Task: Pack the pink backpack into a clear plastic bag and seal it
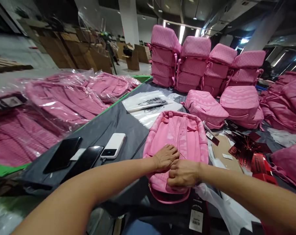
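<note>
Pink backpack (pixel 177 143) lies unbagged on table (pixel 113 124); left hand (pixel 165 157) presses flat, fingers released, right hand (pixel 183 173) pinching its fabric; bagged backpacks (pixel 64 101) stacked beside

Ceiling lights (pixel 181 33) are glowing over a dim hall. A white pillar (pixel 129 20) is standing behind cardboard boxes (pixel 71 49).
</note>
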The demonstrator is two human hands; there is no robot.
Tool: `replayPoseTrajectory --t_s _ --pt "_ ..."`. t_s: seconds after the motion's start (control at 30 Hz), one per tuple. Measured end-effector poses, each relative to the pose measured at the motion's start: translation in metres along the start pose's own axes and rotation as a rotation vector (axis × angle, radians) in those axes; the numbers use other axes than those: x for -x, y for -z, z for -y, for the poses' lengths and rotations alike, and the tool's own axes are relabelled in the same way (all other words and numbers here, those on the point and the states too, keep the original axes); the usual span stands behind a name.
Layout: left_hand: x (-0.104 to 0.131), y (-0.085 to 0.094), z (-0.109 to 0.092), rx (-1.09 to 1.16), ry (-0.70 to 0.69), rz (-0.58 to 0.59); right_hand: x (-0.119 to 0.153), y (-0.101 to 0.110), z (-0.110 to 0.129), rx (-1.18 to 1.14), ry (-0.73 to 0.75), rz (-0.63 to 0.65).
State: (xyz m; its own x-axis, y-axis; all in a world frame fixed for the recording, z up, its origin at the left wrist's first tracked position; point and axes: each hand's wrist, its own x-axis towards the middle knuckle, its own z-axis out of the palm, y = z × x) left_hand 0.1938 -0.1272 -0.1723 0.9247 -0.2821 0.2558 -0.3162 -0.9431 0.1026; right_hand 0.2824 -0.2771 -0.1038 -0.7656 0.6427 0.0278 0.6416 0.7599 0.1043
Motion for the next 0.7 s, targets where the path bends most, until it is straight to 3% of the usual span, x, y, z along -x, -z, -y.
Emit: replayPoseTrajectory --t_s 0.1,0.2,0.3,0.4,0.47,0.53,0.63,0.7 --pt "0.003 0.005 0.01 0.049 -0.044 0.053 -0.005 -0.016 -0.006 -0.113 0.038 0.113" --pt "0.005 -0.002 0.019 0.091 -0.065 0.042 0.008 -0.048 -0.019 -0.249 -0.026 0.095" --pt "0.001 -0.013 0.018 0.029 0.002 0.046 0.025 -0.08 -0.029 -0.275 -0.19 0.048" --pt "-0.005 -0.02 0.013 -0.069 0.18 0.038 0.034 -0.097 -0.031 -0.225 -0.285 0.038" --pt "-0.002 -0.02 0.009 -0.091 0.308 0.041 0.033 -0.098 -0.024 -0.188 -0.304 0.042" --pt "0.01 -0.019 0.004 -0.079 0.346 0.069 0.029 -0.091 -0.01 -0.138 -0.293 0.03" --pt "0.042 -0.02 -0.015 -0.05 0.3 0.099 0.021 -0.072 0.01 -0.005 -0.247 -0.115" --pt "0.062 -0.023 -0.035 -0.028 0.295 0.117 0.016 -0.058 0.012 0.107 -0.402 -0.255"
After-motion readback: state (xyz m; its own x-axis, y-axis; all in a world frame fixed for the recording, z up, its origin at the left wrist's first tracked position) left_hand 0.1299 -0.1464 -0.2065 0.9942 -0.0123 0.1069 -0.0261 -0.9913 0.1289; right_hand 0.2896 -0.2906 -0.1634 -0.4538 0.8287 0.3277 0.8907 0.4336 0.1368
